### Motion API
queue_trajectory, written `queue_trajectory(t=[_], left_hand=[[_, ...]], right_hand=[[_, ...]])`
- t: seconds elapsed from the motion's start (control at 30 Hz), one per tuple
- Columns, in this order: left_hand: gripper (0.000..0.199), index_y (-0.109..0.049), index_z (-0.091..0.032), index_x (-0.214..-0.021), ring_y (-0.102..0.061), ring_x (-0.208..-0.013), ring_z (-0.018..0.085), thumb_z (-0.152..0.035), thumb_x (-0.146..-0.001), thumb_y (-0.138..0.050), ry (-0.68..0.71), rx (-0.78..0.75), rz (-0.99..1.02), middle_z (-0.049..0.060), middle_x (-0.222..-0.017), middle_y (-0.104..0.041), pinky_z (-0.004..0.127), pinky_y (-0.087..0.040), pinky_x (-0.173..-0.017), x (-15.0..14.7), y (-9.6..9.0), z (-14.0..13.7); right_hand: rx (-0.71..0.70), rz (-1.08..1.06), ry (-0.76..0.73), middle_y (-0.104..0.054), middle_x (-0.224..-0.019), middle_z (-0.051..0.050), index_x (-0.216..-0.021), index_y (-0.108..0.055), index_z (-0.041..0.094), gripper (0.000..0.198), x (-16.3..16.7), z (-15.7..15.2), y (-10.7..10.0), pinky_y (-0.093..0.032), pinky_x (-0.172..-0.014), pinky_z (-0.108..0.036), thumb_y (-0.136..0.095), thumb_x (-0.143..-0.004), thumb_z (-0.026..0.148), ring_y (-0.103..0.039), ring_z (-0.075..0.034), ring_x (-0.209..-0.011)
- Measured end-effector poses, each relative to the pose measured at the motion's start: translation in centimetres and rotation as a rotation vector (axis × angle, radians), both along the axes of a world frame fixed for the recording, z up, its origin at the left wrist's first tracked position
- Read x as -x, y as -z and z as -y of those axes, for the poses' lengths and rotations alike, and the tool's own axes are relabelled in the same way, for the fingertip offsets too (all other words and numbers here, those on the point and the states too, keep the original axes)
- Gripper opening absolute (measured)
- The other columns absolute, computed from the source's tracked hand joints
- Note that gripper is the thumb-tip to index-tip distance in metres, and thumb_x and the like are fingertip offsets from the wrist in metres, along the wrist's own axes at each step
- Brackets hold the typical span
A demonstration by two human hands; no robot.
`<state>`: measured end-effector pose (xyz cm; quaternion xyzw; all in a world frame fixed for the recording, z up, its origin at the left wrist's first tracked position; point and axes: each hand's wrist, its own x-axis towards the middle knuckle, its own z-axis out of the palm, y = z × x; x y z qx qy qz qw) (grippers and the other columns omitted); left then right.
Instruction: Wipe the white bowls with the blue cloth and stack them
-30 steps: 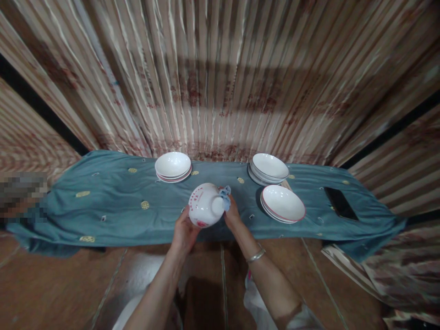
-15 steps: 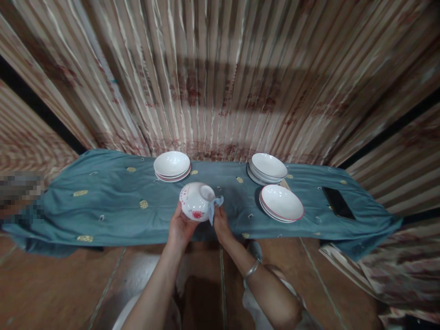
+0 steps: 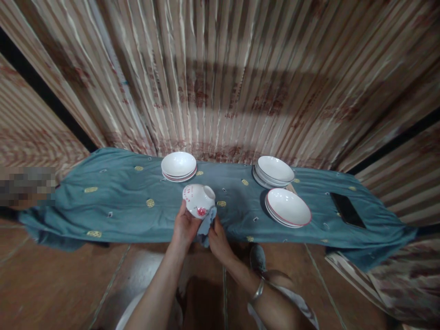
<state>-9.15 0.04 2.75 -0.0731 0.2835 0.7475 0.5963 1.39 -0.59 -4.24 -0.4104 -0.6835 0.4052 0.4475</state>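
Observation:
A white bowl (image 3: 198,200) with red flower patterns is tipped on its side above the table's front part, its foot ring facing up and to the right. My left hand (image 3: 185,225) grips it by the lower left edge. In my right hand (image 3: 217,238) is a bluish-grey cloth (image 3: 206,222), pressed to the bowl's lower right side. The fingertips of the right hand are partly hidden by the cloth. Behind the held bowl stands a stack of white bowls (image 3: 178,164), some with red rims.
Two more stacks sit to the right: dark-rimmed white bowls (image 3: 275,169) at the back and red-rimmed bowls (image 3: 288,207) nearer me. A black phone (image 3: 347,210) lies farther right on the green tablecloth (image 3: 120,215). Pleated curtains (image 3: 220,82) hang behind. A blurred-out person is at the far left.
The cloth and my right hand have moved down from beside the foot ring to the bowl's lower side. The bowl has tilted slightly. The whole view has shifted a little.

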Motion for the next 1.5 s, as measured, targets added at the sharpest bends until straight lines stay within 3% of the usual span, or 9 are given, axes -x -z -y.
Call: queue_trajectory(t=[0.13, 0.33, 0.43, 0.5, 0.63, 0.83, 1.0, 1.23, 1.5], left_hand=[[0.037, -0.058, -0.016, -0.125, -0.07, -0.081, 0.019, -0.029, -0.095, -0.041, -0.011, 0.019, -0.015, 0.005, -0.089, -0.076, 0.037, -0.048, -0.092, -0.2, -0.5, 0.0], [0.035, -0.062, -0.013, -0.117, -0.069, -0.073, 0.019, -0.031, -0.093, -0.043, 0.05, 0.013, -0.017, 0.005, -0.079, -0.074, 0.034, -0.051, -0.088, -0.2, -0.4, 0.1], [0.032, -0.065, -0.013, -0.111, -0.07, -0.074, 0.021, -0.031, -0.091, -0.048, 0.094, 0.003, -0.026, 0.006, -0.078, -0.074, 0.035, -0.053, -0.085, 0.1, 0.0, 0.3], [0.031, -0.066, -0.012, -0.109, -0.071, -0.078, 0.023, -0.03, -0.089, -0.052, 0.1, -0.004, -0.045, 0.007, -0.081, -0.075, 0.035, -0.054, -0.083, 0.4, 0.3, 0.3], [0.032, -0.065, -0.01, -0.113, -0.071, -0.083, 0.024, -0.026, -0.088, -0.052, 0.065, 0.017, -0.044, 0.01, -0.087, -0.075, 0.034, -0.055, -0.082, 0.7, 0.4, 0.3], [0.03, -0.066, -0.009, -0.11, -0.07, -0.091, 0.02, -0.023, -0.088, -0.052, 0.004, 0.135, -0.069, 0.01, -0.092, -0.075, 0.029, -0.053, -0.089, 0.2, 0.0, 0.2], [0.025, -0.07, -0.013, -0.099, -0.062, -0.111, 0.017, -0.025, -0.09, -0.049, -0.049, 0.171, -0.232, 0.007, -0.103, -0.074, 0.028, -0.041, -0.104, -0.8, 0.3, 0.7], [0.027, -0.07, -0.016, -0.101, -0.042, -0.133, 0.019, -0.033, -0.085, -0.057, -0.009, 0.081, -0.354, 0.005, -0.126, -0.064, 0.031, -0.027, -0.113, -1.0, 2.2, 1.1], [0.046, -0.074, -0.01, -0.086, -0.064, -0.104, 0.029, -0.052, -0.07, -0.068, 0.1, -0.067, -0.564, 0.012, -0.09, -0.075, 0.039, -0.048, -0.092, -0.8, 2.2, 0.9]], right_hand=[[0.252, -0.074, -0.038, -0.067, -0.107, -0.007, -0.12, -0.056, 0.019, 0.038, -0.5, 1.0, -1.9, -0.047, -0.095, -0.039, -0.043, -0.086, 0.024, -0.061, -0.022, -0.103], [0.371, -0.123, -0.203, -0.068, -0.08, -0.001, -0.101, -0.067, 0.017, 0.028, -2.0, 1.0, -4.7, -0.051, -0.071, -0.027, -0.048, -0.085, 0.031, -0.062, -0.017, -0.075], [0.267, -0.067, -0.208, -0.071, -0.091, -0.002, -0.116, -0.062, 0.017, 0.035, -2.7, 0.8, -5.6, -0.053, -0.075, -0.029, -0.046, -0.089, 0.032, -0.065, -0.019, -0.082], [0.072, 0.023, -0.153, -0.068, -0.111, -0.006, -0.128, -0.055, 0.018, 0.04, -3.0, 0.7, -6.0, -0.051, -0.088, -0.033, -0.044, -0.091, 0.028, -0.064, -0.021, -0.1], [-0.393, 0.285, -0.117, -0.035, -0.15, -0.011, -0.142, -0.039, 0.017, 0.052, -2.6, 0.6, -5.3, -0.036, -0.11, -0.043, -0.039, -0.09, 0.016, -0.033, -0.024, -0.138], [-0.636, 0.604, -0.183, -0.033, -0.15, -0.016, -0.142, -0.037, 0.011, 0.057, -0.4, -0.1, -3.3, -0.035, -0.109, -0.05, -0.043, -0.086, 0.012, -0.022, -0.027, -0.142], [-0.767, 0.626, -0.104, -0.041, -0.147, -0.012, -0.138, -0.043, 0.012, 0.052, 0.4, -0.9, -4.2, -0.025, -0.113, -0.046, -0.041, -0.086, 0.012, -0.022, -0.024, -0.142], [-0.735, 0.608, 0.047, -0.046, -0.143, -0.011, -0.134, -0.049, 0.017, 0.044, 0.9, -2.0, -6.7, -0.017, -0.114, -0.047, -0.044, -0.09, 0.022, -0.029, -0.024, -0.138], [-0.479, 0.4, 0.023, -0.046, -0.142, -0.01, -0.133, -0.049, 0.017, 0.042, -0.6, -4.8, -7.7, -0.025, -0.113, -0.045, -0.035, -0.095, 0.028, -0.032, -0.022, -0.137]])
